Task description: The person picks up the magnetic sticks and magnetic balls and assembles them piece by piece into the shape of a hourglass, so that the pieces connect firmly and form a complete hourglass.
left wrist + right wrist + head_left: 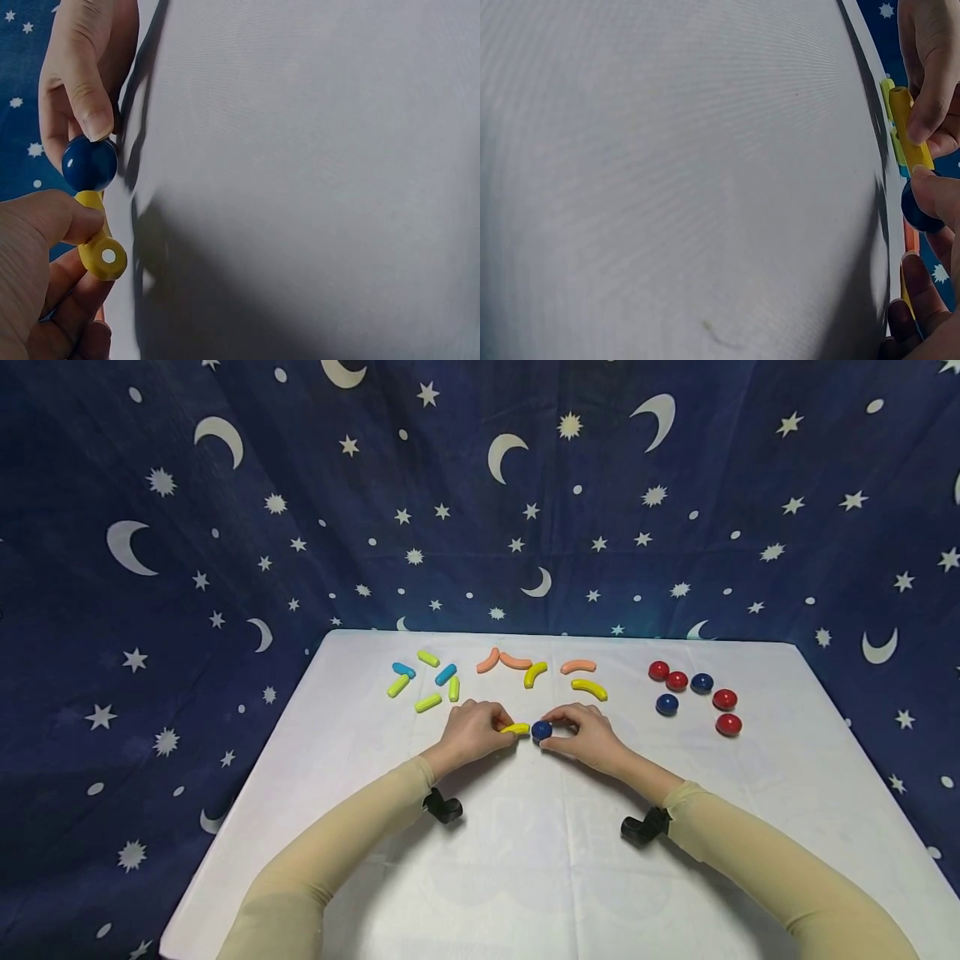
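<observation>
Over the middle of the table, my left hand (476, 732) pinches a yellow curved stick (516, 728) between thumb and fingers. The stick has a flat end with a pale round spot, facing the left wrist camera. Opposite it, my right hand (588, 741) holds a shiny dark blue ball (541, 732) between thumb and fingertips. Stick and ball are end to end; in the left wrist view the stick's far tip (89, 199) meets the underside of the ball (90, 163). In the right wrist view, the thumb partly hides the ball (913, 210).
Short green sticks (428, 702) and blue sticks (446, 674) lie at the back left. Orange curved sticks (578, 667) and yellow curved sticks (589, 689) lie at back centre. Red balls (728, 725) and blue balls (667, 704) sit at right. A starry curtain (450, 485) hangs behind the white table (510, 877).
</observation>
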The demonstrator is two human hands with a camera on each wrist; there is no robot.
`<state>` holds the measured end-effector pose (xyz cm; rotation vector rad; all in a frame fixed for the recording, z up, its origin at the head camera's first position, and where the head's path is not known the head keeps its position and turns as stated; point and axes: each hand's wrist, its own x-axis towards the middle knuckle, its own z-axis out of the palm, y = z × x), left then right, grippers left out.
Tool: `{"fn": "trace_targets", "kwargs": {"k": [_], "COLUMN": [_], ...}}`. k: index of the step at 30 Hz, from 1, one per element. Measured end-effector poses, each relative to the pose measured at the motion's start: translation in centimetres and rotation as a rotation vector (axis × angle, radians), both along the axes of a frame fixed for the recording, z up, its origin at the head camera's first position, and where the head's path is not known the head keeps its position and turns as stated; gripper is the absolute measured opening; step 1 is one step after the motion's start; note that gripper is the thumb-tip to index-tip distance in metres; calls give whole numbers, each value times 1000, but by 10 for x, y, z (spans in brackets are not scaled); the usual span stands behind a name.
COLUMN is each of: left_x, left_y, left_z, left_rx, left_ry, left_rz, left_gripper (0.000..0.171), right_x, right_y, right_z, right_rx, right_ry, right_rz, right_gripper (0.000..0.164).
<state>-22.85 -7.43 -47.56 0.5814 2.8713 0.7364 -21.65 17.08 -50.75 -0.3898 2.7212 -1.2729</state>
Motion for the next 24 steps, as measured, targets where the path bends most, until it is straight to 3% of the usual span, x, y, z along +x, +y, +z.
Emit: {"fn": "trace_targets", "kwargs": {"k": [14,24], "left_x": [0,3], "left_y": [3,1], "left_z": [-4,-3], "left_rx": [-1,-10], "left_ry": [-9,-85], "left_rz": [-2,14], "left_gripper": [14,19], "right_x": [-1,-1], "right_y": [-1,-3], "right_z": [-2,-4], "right_rx": [20,98], "right_ry": [25,80], "right_rz": [9,10], "right_gripper": [39,40]}}
